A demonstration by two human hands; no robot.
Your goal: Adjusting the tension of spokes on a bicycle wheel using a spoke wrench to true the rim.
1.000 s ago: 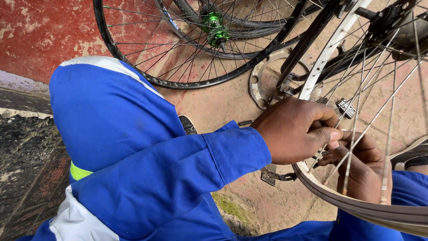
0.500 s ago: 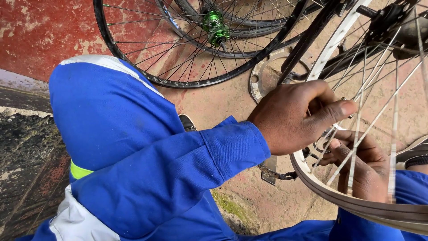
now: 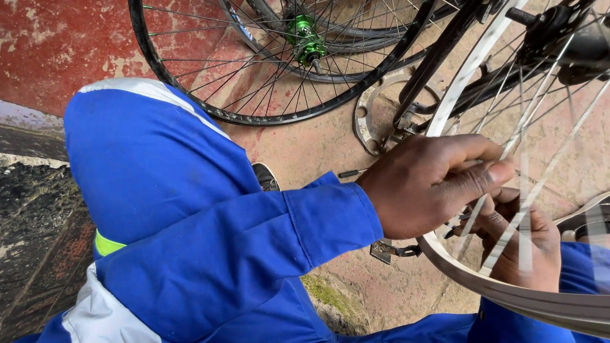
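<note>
Among spokes (image 3: 540, 184) of silver wheel rim (image 3: 546, 302): left hand (image 3: 432, 187) pinching spoke; right hand (image 3: 518, 244) behind, grip unclear.

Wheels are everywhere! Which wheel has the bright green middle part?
The black-rimmed wheel lying on the ground at the top has the green hub. The silver-rimmed wheel that the left hand and right hand touch shows none.

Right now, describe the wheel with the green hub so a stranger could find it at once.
Start at the red wall at upper left. Leaning before it, above the blue-sleeved knee, stands the black-rimmed wheel. Its bright green hub sets it apart from the silver-rimmed wheel that the left hand and right hand work on.
</note>
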